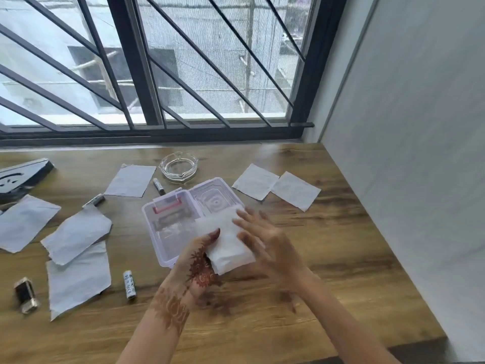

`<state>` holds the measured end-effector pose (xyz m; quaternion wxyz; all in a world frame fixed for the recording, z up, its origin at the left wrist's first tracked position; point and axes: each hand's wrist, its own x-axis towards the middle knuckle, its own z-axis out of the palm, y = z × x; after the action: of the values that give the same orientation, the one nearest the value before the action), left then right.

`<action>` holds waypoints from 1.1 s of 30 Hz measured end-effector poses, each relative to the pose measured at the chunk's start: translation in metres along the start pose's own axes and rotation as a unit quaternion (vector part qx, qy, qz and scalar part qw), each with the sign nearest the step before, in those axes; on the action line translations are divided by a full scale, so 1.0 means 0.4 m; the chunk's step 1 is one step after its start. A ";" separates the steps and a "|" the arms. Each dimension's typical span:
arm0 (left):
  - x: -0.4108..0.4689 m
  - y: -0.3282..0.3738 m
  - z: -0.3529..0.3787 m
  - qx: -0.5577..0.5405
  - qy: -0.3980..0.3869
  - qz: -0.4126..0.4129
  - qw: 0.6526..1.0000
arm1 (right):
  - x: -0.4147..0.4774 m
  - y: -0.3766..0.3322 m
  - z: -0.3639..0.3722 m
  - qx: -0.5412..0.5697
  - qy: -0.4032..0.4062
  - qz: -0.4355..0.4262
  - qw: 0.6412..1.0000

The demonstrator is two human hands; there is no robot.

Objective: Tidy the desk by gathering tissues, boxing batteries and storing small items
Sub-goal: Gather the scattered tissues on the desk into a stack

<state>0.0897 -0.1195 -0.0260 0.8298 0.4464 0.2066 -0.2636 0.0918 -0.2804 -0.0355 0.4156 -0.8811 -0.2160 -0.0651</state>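
I watch the left hand [199,261] grip a folded stack of tissues [228,243] from below, fingers curled round its near-left edge. It holds the stack over the right end of the open clear plastic box [168,224] in the middle of the wooden desk [315,258]. The right hand [265,240] is blurred; its fingers are straight and spread, lying against the stack's right side without closing on it. The box's lid [215,198] lies flipped open behind, near the glass ashtray [179,166]. Loose tissues [130,180] lie flat around the box: one behind-left, two on the right, three at the left, two of those overlapping. Three batteries [129,285] lie apart on the wood: one near my left wrist, one beside the ashtray, one further left. A lighter [25,295] sits at the near left.
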 end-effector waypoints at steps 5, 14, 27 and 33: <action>0.019 0.006 0.000 -0.087 0.025 0.028 0.995 | 0.078 0.142 -0.063 -0.086 0.122 0.173 0.974; 0.018 0.016 0.010 -0.115 0.036 0.021 0.993 | 0.177 0.288 -0.055 -0.237 0.104 0.297 0.919; 0.027 0.037 0.002 -0.145 0.017 0.037 0.989 | 0.148 0.225 -0.081 0.120 0.419 0.313 0.844; 0.034 0.036 0.004 -0.163 -0.006 0.037 0.986 | 0.080 0.029 -0.058 0.145 0.240 0.014 0.960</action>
<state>0.1091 -0.1176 -0.0241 0.9018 0.3112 0.2249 -0.1983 0.1271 -0.2939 -0.0192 0.5794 -0.7727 -0.1049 -0.2371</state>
